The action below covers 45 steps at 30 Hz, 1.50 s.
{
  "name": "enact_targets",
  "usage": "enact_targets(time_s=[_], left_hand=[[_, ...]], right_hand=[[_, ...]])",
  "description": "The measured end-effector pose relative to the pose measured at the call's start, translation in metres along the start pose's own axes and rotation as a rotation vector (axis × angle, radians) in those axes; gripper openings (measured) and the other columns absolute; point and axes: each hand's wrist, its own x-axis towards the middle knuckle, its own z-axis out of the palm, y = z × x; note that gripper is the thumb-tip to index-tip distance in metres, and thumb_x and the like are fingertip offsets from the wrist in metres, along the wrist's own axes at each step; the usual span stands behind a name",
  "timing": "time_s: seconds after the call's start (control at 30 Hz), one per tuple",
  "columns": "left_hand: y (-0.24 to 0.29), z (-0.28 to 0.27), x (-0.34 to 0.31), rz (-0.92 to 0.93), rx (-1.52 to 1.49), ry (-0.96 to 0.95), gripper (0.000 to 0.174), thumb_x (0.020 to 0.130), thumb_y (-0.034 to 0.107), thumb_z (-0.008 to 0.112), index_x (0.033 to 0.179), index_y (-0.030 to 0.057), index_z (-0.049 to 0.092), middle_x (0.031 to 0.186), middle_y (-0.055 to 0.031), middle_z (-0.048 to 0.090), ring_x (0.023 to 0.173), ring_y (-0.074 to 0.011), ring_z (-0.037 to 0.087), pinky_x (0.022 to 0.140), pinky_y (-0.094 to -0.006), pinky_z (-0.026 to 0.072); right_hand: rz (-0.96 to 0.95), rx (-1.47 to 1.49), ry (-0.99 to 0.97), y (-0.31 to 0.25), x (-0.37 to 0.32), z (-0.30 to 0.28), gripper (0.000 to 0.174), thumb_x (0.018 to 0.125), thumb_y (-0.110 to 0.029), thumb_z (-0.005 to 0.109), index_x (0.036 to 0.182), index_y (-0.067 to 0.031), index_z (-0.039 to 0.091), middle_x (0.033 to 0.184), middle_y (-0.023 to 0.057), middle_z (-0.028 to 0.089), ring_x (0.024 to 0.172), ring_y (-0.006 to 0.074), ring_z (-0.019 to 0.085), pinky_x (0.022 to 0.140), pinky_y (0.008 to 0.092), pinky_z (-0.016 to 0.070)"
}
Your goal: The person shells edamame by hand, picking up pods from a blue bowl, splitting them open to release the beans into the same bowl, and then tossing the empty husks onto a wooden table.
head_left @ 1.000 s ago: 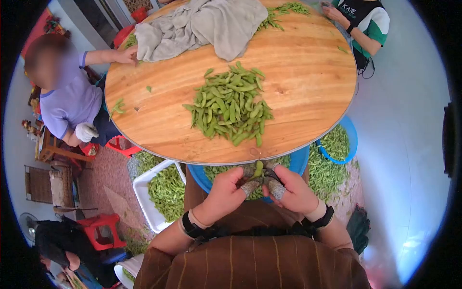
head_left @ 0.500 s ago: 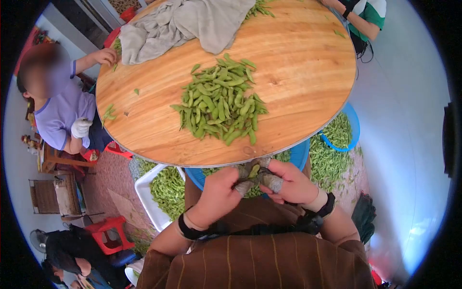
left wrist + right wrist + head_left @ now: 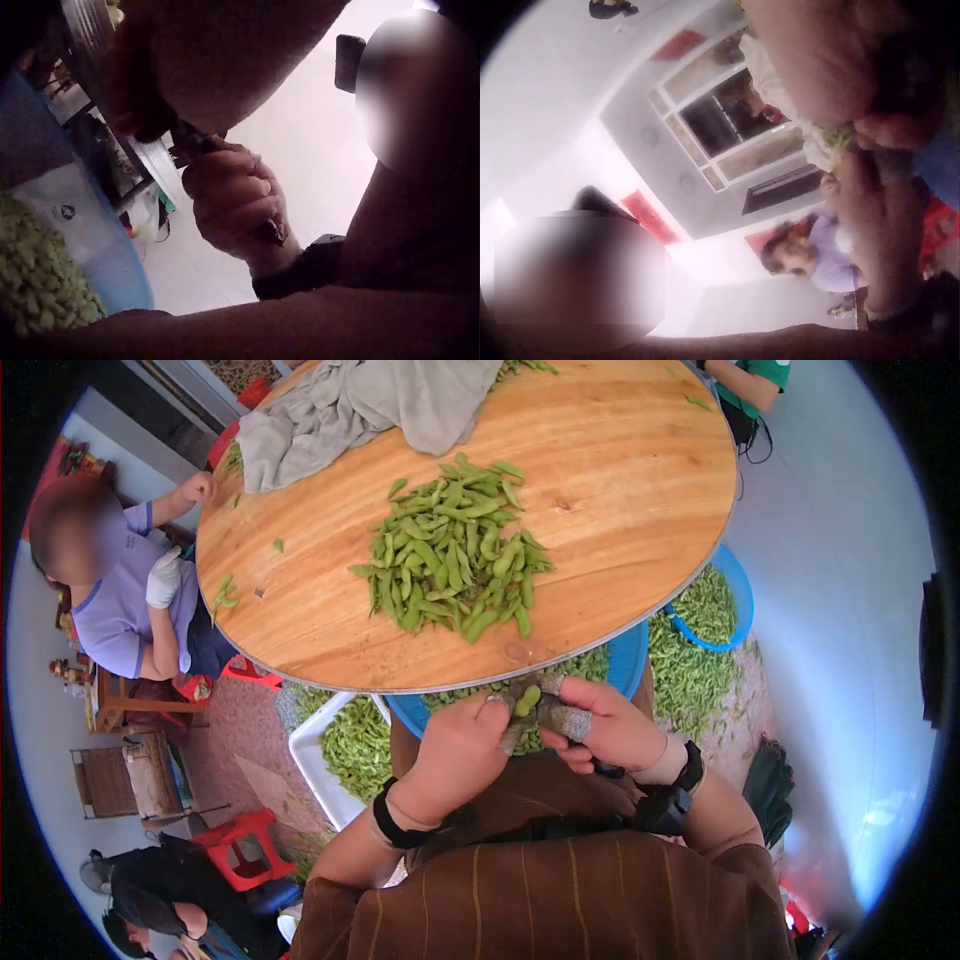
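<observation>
Pod, head view: the green pod (image 3: 527,701) is pinched between my left grip (image 3: 455,750) and right grip (image 3: 620,735), just off the surface (image 3: 630,520) (yep, gray wraps (image 3: 567,722) on the fingertips).
Pile, same view: pod pile (image 3: 455,550) sits on top.
Tub, left wrist: blue tub (image 3: 124,262), green heap (image 3: 45,277) inside; too dark to spot my pod.
Shirt, right wrist: lilac shirt (image 3: 829,266) past my blurry grips.

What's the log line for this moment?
left hand, right hand: holding green pod between them | pod pile: on table | blue tub: below table edge
</observation>
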Motion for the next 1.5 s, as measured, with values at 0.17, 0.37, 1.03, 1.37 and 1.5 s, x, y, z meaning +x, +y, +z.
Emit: enact_targets(time_s=[0.17,0.37,1.03,1.37,1.5], left_hand=[[-0.003,-0.013,-0.009,-0.648,-1.392,-0.437,0.012,0.09,0.011,0.053,0.09,-0.0006,0.055,0.077,-0.0076,0.062,0.059,-0.0133,0.056,0.052,-0.0266,0.0449],[-0.005,0.006,-0.022,-0.749,-1.419,-0.445,0.012,0.093,0.01,0.047,0.096,-0.0001,0.053,0.079,-0.0078,0.062,0.06,-0.0133,0.057,0.055,-0.0253,0.0468],[-0.011,0.01,-0.026,-0.545,-0.757,-0.49,0.014,0.09,0.011,0.051,0.082,0.002,0.06,0.063,-0.0043,0.062,0.053,-0.0105,0.059,0.048,-0.0258,0.0469],[-0.012,-0.008,-0.021,-0.511,-1.503,-0.872,0.018,0.092,0.006,0.042,0.091,-0.0003,0.059,0.077,-0.0062,0.065,0.066,-0.012,0.064,0.057,-0.0239,0.0509],[-0.023,0.001,-0.027,-0.528,-1.569,-0.844,0.019,0.092,0.005,0.04,0.096,-0.0019,0.058,0.083,-0.0067,0.064,0.069,-0.0127,0.063,0.06,-0.0243,0.0508]], right_hand=[[0.141,0.277,-0.119,0.006,-0.01,-0.004,0.018,0.095,-0.01,0.041,0.112,-0.0097,0.049,0.072,-0.0005,0.049,0.05,0.0041,0.038,0.043,0.0202,0.0361],[-0.069,-0.296,0.086,0.025,-0.001,-0.014,0.026,0.089,-0.02,0.055,0.109,-0.0045,0.049,0.072,0.0018,0.053,0.053,0.009,0.049,0.046,0.0251,0.0411],[-0.53,-1.096,0.208,0.04,0.019,-0.012,0.029,0.078,-0.023,0.064,0.085,-0.0009,0.046,0.073,0.0232,0.055,0.068,0.0434,0.055,0.06,0.047,0.0452],[-0.091,-0.518,-0.199,0.028,0.011,-0.02,0.031,0.081,-0.028,0.069,0.088,-0.0047,0.05,0.07,0.0019,0.053,0.061,0.0138,0.055,0.052,0.0301,0.0424],[-0.367,-1.017,-0.086,0.02,0.009,-0.012,0.029,0.078,-0.022,0.068,0.089,-0.0026,0.05,0.071,0.0136,0.056,0.063,0.0297,0.058,0.056,0.036,0.0465]])
